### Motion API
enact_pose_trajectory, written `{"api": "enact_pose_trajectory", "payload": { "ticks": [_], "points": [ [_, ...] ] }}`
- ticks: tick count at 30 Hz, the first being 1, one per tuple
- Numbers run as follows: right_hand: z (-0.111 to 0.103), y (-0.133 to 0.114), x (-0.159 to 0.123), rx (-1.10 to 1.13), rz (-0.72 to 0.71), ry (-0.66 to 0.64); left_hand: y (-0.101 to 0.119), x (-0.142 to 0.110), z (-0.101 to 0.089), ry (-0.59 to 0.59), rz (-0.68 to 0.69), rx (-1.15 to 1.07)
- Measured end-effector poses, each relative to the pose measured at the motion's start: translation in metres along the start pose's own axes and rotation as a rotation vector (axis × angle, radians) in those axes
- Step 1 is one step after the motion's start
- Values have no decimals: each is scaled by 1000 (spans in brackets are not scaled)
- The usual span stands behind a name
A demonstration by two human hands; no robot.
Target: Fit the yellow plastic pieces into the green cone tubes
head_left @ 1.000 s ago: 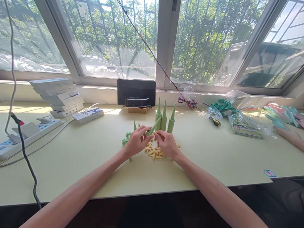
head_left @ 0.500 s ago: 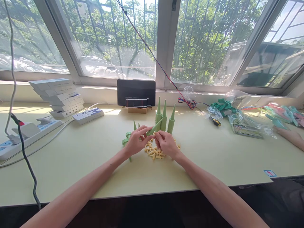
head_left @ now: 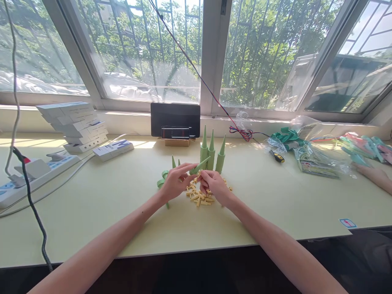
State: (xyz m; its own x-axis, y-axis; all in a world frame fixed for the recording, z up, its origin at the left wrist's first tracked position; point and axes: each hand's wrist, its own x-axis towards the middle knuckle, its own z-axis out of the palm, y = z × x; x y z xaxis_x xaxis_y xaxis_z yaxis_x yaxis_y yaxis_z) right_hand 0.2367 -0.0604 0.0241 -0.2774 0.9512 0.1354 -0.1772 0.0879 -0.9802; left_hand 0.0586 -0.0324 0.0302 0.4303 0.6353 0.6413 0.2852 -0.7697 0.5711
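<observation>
My left hand (head_left: 176,182) is closed around a green pointed cone (head_left: 201,164), which slants up to the right. Close beside it, the fingers of my right hand (head_left: 214,187) are pinched on what looks like a small tan peg (head_left: 199,173), mostly hidden by the fingertips. Beneath both hands lies a loose pile of tan pegs (head_left: 199,198). Just behind stand three green cone-topped towers (head_left: 212,153), upright. More green parts, among them round rings (head_left: 160,183), are partly covered by my left hand.
Left on the table are stacked white boxes (head_left: 76,122), a single box (head_left: 113,150) and a power strip (head_left: 43,173) with cables. A dark tablet (head_left: 175,116) stands at the back. Rightward lie a screwdriver (head_left: 277,157), plastic bags (head_left: 318,161) and another person's hand (head_left: 372,175).
Both hands stay in nearly the same place. The green cone has tipped slightly lower, and the right fingertips have shifted a little beside it.
</observation>
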Motion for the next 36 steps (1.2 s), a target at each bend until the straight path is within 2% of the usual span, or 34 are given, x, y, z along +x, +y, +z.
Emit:
{"api": "enact_pose_trajectory", "payload": {
  "ticks": [9, 17, 28, 36],
  "points": [
    [1, -2, 0, 53, 57, 3, -3, -2, 2, 4, -27, 55],
    [1, 0, 1, -82, -47, 64, -5, -3, 6, 90, 12, 246],
    [1, 0, -2, -432, -238, 208, -1, -1, 4, 159, -16, 264],
    [0, 3, 0, -507, -257, 282, -1, -1, 5, 155, -22, 238]
  ]
}}
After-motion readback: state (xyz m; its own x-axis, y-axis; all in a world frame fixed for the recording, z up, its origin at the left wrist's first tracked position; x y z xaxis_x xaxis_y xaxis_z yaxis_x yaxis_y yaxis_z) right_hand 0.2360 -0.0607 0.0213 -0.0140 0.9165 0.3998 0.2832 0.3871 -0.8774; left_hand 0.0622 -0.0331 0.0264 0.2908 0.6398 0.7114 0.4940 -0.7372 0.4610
